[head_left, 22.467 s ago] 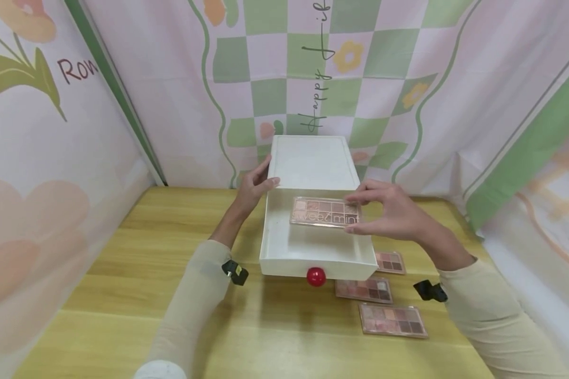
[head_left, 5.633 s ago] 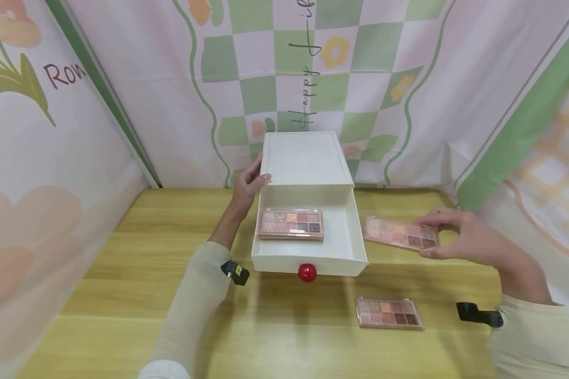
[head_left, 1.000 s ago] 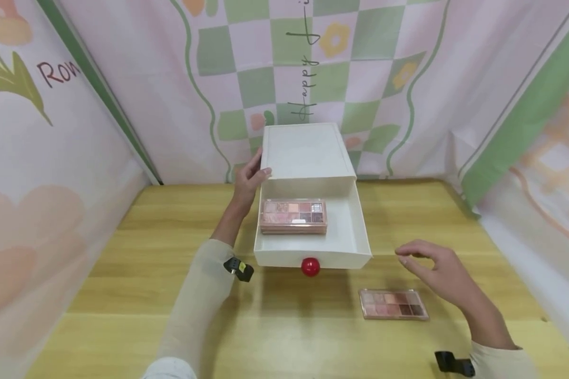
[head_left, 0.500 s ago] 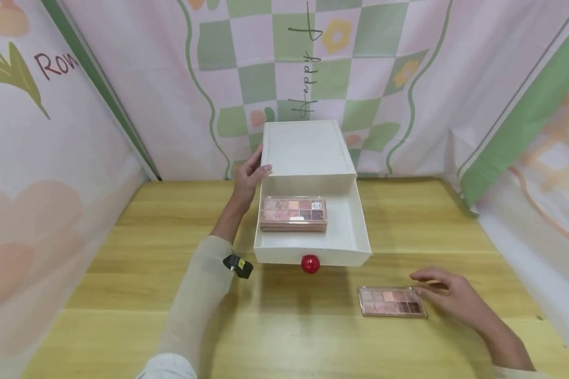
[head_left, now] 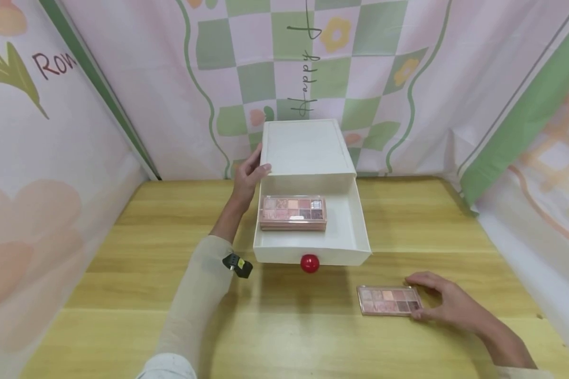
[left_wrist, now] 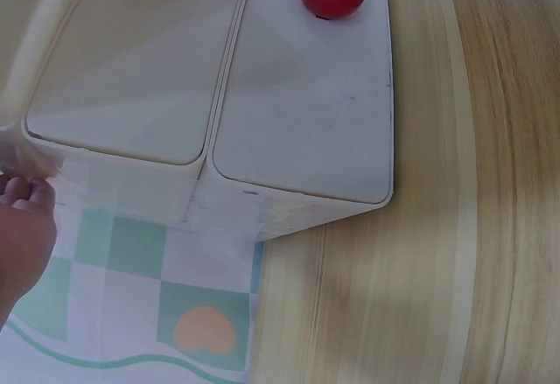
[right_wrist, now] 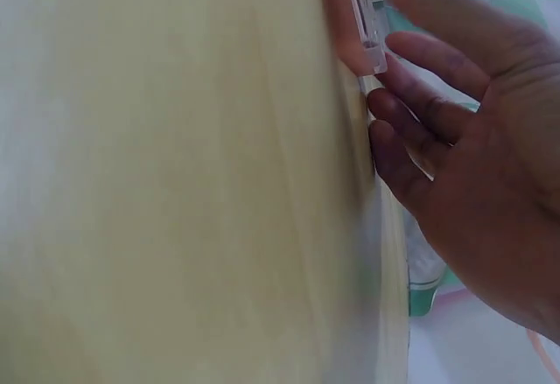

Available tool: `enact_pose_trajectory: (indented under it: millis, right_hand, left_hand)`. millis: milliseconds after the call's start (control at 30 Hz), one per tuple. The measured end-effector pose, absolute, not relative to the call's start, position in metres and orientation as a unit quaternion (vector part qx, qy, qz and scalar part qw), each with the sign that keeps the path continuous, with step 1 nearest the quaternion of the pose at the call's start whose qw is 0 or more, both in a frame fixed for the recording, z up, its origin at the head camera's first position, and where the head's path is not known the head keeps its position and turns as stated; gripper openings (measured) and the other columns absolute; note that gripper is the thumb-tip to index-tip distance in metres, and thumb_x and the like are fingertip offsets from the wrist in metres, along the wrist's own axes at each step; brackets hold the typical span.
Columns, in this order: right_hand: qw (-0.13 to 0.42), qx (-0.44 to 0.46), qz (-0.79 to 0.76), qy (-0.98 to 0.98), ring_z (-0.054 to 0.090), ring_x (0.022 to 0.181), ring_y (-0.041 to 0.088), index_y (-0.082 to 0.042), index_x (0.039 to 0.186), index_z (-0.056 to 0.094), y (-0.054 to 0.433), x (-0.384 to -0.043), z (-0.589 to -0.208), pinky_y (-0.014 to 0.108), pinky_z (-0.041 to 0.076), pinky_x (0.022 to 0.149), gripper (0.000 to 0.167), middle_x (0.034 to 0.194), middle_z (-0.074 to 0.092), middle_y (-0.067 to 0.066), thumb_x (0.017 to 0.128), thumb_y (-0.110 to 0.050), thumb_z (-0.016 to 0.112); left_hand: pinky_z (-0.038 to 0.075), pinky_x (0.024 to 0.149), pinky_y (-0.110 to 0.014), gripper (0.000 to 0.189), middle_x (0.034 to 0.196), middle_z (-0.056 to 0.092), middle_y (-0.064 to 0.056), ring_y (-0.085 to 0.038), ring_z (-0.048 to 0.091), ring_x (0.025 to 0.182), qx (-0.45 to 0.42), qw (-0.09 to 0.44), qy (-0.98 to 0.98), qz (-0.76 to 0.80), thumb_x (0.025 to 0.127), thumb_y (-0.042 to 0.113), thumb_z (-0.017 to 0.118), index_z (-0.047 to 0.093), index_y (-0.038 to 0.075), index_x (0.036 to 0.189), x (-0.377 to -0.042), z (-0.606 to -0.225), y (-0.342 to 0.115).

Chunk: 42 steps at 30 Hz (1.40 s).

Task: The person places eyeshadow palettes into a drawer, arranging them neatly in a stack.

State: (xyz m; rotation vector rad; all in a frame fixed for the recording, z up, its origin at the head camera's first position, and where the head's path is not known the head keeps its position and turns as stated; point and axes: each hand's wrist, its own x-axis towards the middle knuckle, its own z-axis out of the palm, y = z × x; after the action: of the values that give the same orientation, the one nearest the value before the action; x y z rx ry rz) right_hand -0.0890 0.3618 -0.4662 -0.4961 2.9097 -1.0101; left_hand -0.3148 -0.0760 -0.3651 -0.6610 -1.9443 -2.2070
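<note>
My left hand (head_left: 246,181) rests against the left side of a white drawer box (head_left: 308,147), its thumb over the front top edge. The top drawer (head_left: 346,239) is pulled out, with a red knob (head_left: 310,263) on its front. Inside, on the left, lies a stack of eyeshadow palettes (head_left: 294,213). Another eyeshadow palette (head_left: 389,301) lies on the table at front right. My right hand (head_left: 455,302) pinches its right end between thumb and fingers. In the right wrist view, the clear case edge (right_wrist: 360,21) shows between that thumb and the fingers.
Below the pulled-out drawer, the left wrist view shows two closed drawers (left_wrist: 302,95) with red knobs, one above the other. The wooden table (head_left: 147,295) ends at patterned curtains (head_left: 303,68) at the back and sides.
Over the earlier frames, palettes from the table have come to lie stacked in the drawer. In the last second my right hand moved down onto the remaining palette's right end. My left hand stayed put.
</note>
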Motion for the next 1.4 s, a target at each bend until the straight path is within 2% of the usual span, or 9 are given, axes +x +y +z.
enact_pose_trajectory:
  millis: [167, 367, 733, 900, 1033, 1167, 1400]
  right_hand:
    - [0.018, -0.163, -0.321, 0.933, 0.028, 0.116, -0.03, -0.007, 0.129, 0.067, 0.362, -0.089, -0.4691, -0.005, 0.033, 0.095, 0.074, 0.132, 0.063, 0.02, 0.063, -0.029, 0.093]
    - [0.022, -0.177, -0.311, 0.934, 0.025, 0.118, -0.029, -0.011, 0.127, 0.068, 0.3609, -0.0874, -0.471, -0.004, 0.028, 0.094, 0.072, 0.129, 0.064, 0.013, 0.062, -0.029, 0.093]
    - [0.003, -0.182, -0.324, 0.928, 0.036, 0.115, -0.026, -0.011, 0.121, 0.072, 0.3614, -0.0879, -0.4736, -0.006, 0.026, 0.094, 0.063, 0.118, 0.067, 0.001, 0.062, -0.02, 0.094]
    - [-0.009, -0.187, -0.352, 0.917, 0.045, 0.11, -0.023, -0.007, 0.119, 0.072, 0.3617, -0.0878, -0.4748, -0.005, 0.037, 0.091, 0.062, 0.116, 0.066, -0.008, 0.061, -0.014, 0.094]
    - [-0.005, -0.175, -0.353, 0.919, 0.05, 0.106, -0.02, -0.009, 0.118, 0.073, 0.3605, -0.0871, -0.473, 0.001, 0.047, 0.088, 0.062, 0.115, 0.066, -0.013, 0.061, -0.018, 0.095]
    - [-0.004, -0.167, -0.348, 0.923, 0.052, 0.103, -0.018, -0.012, 0.116, 0.074, 0.3596, -0.0864, -0.4698, 0.004, 0.049, 0.086, 0.062, 0.113, 0.067, -0.014, 0.06, -0.021, 0.096]
    - [-0.007, -0.173, -0.356, 0.918, 0.055, 0.098, -0.013, -0.011, 0.115, 0.074, 0.3589, -0.0852, -0.4684, 0.006, 0.049, 0.083, 0.06, 0.11, 0.066, -0.017, 0.06, -0.018, 0.096]
  left_hand:
    - [0.032, 0.128, -0.036, 0.072, 0.168, 0.027, -0.017, -0.029, 0.031, 0.156, -0.219, 0.063, -0.639, -0.734, 0.093, 0.017, 0.055, 0.028, -0.001, 0.157, -0.3145, -0.3642, -0.0755]
    - [0.032, 0.128, -0.038, 0.074, 0.168, 0.026, -0.017, -0.03, 0.03, 0.156, -0.221, 0.059, -0.634, -0.739, 0.091, 0.019, 0.055, 0.028, -0.001, 0.157, -0.3125, -0.3637, -0.0745]
    - [0.031, 0.129, -0.038, 0.077, 0.168, 0.026, -0.016, -0.031, 0.03, 0.156, -0.221, 0.058, -0.635, -0.738, 0.09, 0.022, 0.056, 0.027, 0.0, 0.158, -0.3112, -0.3642, -0.0763]
    - [0.032, 0.129, -0.038, 0.077, 0.168, 0.026, -0.016, -0.03, 0.03, 0.156, -0.223, 0.058, -0.638, -0.735, 0.09, 0.022, 0.057, 0.027, 0.001, 0.158, -0.3112, -0.3632, -0.0761]
    - [0.032, 0.128, -0.038, 0.078, 0.168, 0.026, -0.016, -0.03, 0.031, 0.156, -0.225, 0.06, -0.638, -0.734, 0.09, 0.023, 0.057, 0.027, 0.001, 0.158, -0.3113, -0.3625, -0.0757]
    - [0.032, 0.128, -0.037, 0.079, 0.168, 0.026, -0.016, -0.03, 0.031, 0.156, -0.224, 0.06, -0.638, -0.735, 0.089, 0.025, 0.057, 0.027, 0.001, 0.158, -0.3123, -0.3629, -0.0756]
    - [0.032, 0.128, -0.037, 0.08, 0.168, 0.026, -0.017, -0.03, 0.032, 0.156, -0.221, 0.06, -0.64, -0.734, 0.088, 0.026, 0.057, 0.027, 0.0, 0.158, -0.3126, -0.364, -0.0754]
